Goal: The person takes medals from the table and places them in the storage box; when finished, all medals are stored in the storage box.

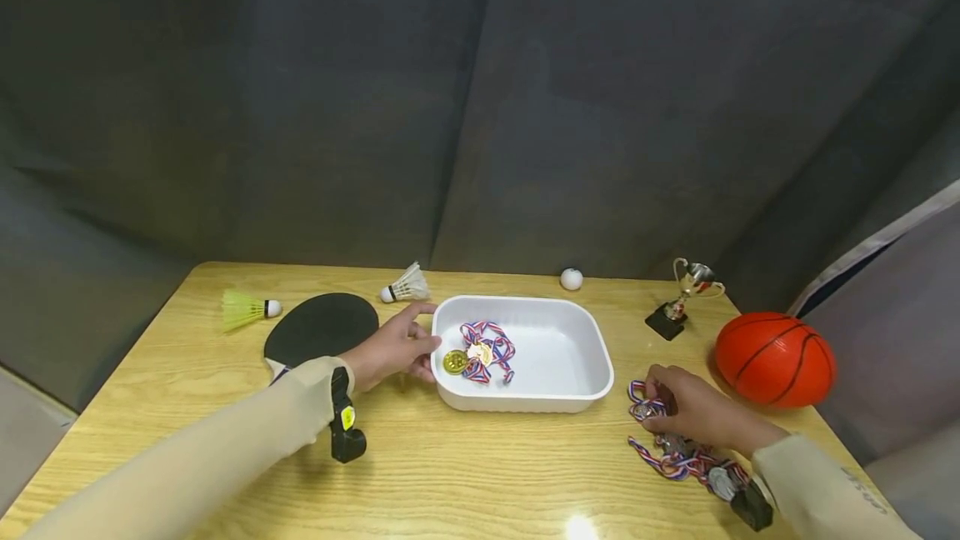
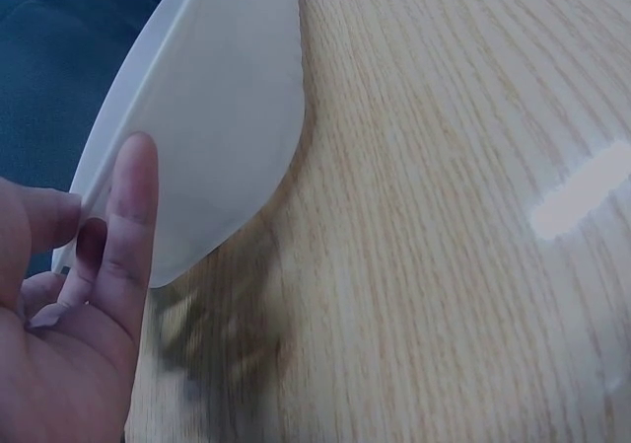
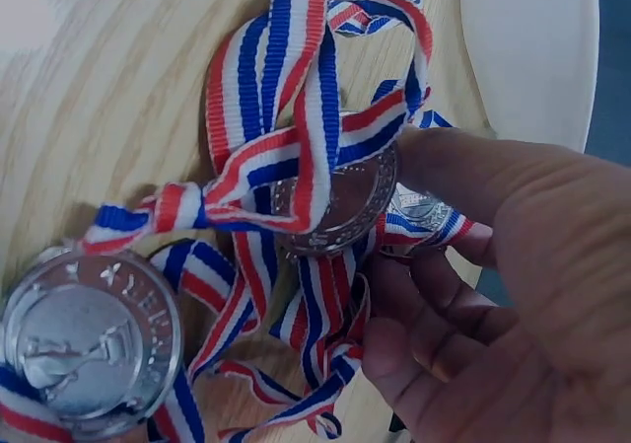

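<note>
My left hand [image 1: 393,347] holds the left end of a white plastic tray [image 1: 517,402], thumb over the rim and fingers along the outer wall. Inside the tray's left half lie gold medals [image 1: 454,362] with red, white and blue striped ribbons [image 1: 501,348]. To the right of the tray, my right hand [image 1: 697,411] pinches a silver medal [image 3: 419,206] with its striped ribbon between thumb and fingers. Below that hand, more silver medals [image 1: 722,483] lie in tangled ribbons [image 3: 237,98] on the wooden table [image 1: 480,473].
Behind my left forearm lies a black table tennis paddle [image 1: 322,327]. A yellow shuttlecock [image 1: 243,309], a white shuttlecock [image 1: 408,283] and a small white ball [image 1: 572,279] are near the back edge. A trophy cup [image 1: 678,300] and an orange-red basketball [image 1: 776,359] stand at the right.
</note>
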Motion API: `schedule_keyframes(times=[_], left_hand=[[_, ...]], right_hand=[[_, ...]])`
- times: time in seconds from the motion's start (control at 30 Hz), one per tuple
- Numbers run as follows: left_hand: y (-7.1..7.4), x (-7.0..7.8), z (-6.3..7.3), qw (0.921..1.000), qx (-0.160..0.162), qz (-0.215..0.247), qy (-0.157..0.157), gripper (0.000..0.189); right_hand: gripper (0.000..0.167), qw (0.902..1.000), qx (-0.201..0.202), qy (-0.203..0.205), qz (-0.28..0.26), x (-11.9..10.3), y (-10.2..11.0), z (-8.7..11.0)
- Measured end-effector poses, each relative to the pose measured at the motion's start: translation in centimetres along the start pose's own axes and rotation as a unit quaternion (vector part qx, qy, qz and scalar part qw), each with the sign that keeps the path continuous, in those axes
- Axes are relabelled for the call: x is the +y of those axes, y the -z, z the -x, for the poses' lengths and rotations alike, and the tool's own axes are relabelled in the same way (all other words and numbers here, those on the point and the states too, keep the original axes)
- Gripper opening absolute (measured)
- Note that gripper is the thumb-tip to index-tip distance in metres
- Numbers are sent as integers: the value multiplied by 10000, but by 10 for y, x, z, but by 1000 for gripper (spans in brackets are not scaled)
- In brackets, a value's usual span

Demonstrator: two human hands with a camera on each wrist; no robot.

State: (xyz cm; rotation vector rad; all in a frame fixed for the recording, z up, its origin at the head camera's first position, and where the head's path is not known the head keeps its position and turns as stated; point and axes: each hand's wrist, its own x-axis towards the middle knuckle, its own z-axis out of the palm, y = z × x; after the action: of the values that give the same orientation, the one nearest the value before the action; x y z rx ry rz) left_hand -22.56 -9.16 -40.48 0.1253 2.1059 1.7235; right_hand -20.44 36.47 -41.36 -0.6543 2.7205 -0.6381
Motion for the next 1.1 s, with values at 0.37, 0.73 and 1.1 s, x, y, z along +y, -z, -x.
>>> schedule_keyframes(times=[0.37, 0.73, 1.1], left_hand=[[-2, 0, 0, 10000, 43, 24, 40, 62], [-1, 0, 0, 10000, 15, -35, 55, 62], [0, -2, -1, 10000, 0, -29, -11, 63]], right_hand=[[15, 9998, 54, 153, -115, 4, 15, 5], [13, 9921, 272, -173, -1213, -3, 42, 12], [27, 9805, 899, -547, -1659, -11, 60, 16]])
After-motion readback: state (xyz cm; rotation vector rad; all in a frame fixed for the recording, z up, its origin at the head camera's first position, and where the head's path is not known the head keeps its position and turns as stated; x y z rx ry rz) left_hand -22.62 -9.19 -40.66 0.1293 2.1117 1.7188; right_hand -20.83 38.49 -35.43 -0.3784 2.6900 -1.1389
